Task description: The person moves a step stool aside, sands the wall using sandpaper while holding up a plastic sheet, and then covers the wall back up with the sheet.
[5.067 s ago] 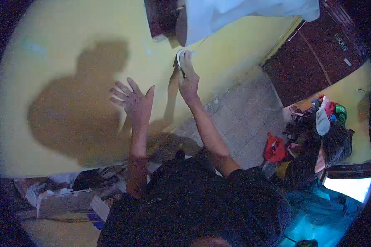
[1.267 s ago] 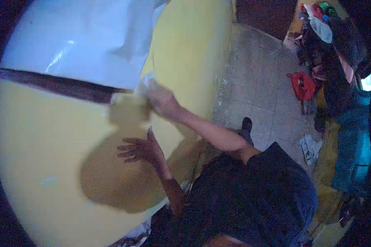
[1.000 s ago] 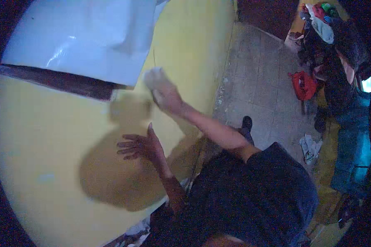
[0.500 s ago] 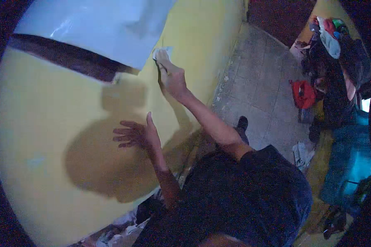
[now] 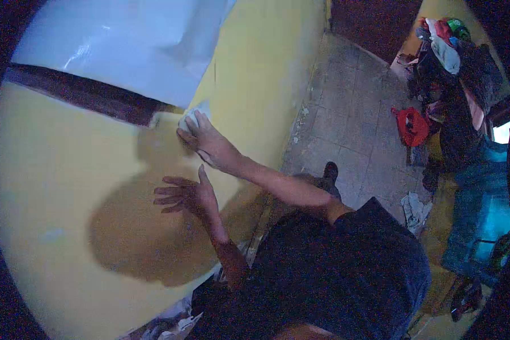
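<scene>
My right hand (image 5: 212,141) is closed on a crumpled white cloth (image 5: 194,117) pressed to the yellow wall (image 5: 73,170), just below the lower corner of a glossy white sheet (image 5: 124,45). Part of the cloth is hidden under my fingers. My left hand (image 5: 187,195) is lower down, fingers spread and holding nothing. It is at the wall within my shadow; whether the palm touches the surface I cannot tell.
A dark strip (image 5: 79,93) runs under the sheet's lower edge. Grey floor tiles (image 5: 345,107) lie to the right, with a red bag (image 5: 412,127), a pile of clothes (image 5: 447,51) and a pale rag (image 5: 415,209). Teal fabric (image 5: 481,209) hangs at far right.
My right hand with the cloth has moved down and left along the wall, toward the sheet's corner. The left hand stays spread in nearly the same place.
</scene>
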Tool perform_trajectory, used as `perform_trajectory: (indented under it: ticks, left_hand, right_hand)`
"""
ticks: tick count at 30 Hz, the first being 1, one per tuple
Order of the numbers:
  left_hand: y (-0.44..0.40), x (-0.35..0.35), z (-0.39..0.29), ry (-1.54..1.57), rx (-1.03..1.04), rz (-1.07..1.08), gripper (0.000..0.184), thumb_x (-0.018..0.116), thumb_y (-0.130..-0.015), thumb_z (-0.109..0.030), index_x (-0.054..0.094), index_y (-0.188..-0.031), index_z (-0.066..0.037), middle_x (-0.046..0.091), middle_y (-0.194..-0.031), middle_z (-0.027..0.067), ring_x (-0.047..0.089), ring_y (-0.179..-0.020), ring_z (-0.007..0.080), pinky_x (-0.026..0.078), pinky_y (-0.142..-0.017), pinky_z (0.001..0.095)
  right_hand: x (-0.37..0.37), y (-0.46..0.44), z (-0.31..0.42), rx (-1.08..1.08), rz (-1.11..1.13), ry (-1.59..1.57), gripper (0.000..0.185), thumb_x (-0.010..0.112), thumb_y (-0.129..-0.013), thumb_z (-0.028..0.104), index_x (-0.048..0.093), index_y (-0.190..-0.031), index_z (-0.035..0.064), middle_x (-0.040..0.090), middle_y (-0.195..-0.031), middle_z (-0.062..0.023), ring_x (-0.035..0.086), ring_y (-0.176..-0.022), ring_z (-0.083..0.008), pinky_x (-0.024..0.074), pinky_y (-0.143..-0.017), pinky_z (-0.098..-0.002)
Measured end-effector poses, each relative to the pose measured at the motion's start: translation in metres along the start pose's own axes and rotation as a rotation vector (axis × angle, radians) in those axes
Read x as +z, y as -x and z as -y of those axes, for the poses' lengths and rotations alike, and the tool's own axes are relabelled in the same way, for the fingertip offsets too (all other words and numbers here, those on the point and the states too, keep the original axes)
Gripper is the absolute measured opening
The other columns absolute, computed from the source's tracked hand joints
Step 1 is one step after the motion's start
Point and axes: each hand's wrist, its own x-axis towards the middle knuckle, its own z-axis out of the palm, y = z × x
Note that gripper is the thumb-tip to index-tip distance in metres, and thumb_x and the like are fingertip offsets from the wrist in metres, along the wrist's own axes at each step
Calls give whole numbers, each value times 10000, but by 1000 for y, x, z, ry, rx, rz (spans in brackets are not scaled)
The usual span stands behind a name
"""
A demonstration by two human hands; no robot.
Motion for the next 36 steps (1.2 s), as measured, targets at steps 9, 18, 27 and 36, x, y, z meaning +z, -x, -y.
perform_trajectory:
  ticks: [9, 18, 27, 36]
  left_hand:
    - [1, -4, -10, 40, 14, 21, 1024, 390, -849, -707, 131, -1412, 109, 47, -1377, 489, 93, -1211, 729, 183, -859, 815]
    - [-1, -3, -1, 68, 22, -81, 1035, 426, -858, -667, 46, -1408, 123, -2, -1369, 502, 19, -1220, 728, 118, -871, 820]
    - [-1, -3, -7, -75, 27, 11, 1044, 387, -866, -681, 35, -1401, 143, 9, -1358, 514, 35, -1227, 720, 151, -867, 816]
    - [3, -5, -5, -65, 38, 37, 1086, 374, -826, -748, 80, -1408, 121, 53, -1363, 504, 78, -1209, 732, 164, -870, 814]
  right_hand:
    - [-29, -5, 4, -117, -136, 37, 536, 465, -885, 3, 364, -1407, 67, 316, -1450, -231, 301, -1347, -396, 229, -1128, -427]
    - [-33, -23, -13, -45, -216, -203, 432, 370, -994, 173, 352, -1391, 2, 376, -1434, -179, 362, -1327, -265, 232, -1129, -366]
    - [-63, -29, -30, -97, -259, -190, 435, 484, -835, -92, 530, -1248, 36, 478, -1345, -194, 407, -1299, -339, 306, -1098, -389]
    - [-68, -32, -45, 9, -284, -15, 518, 413, -949, 87, 263, -1440, 19, 322, -1472, -175, 377, -1320, -321, 291, -1102, -385]
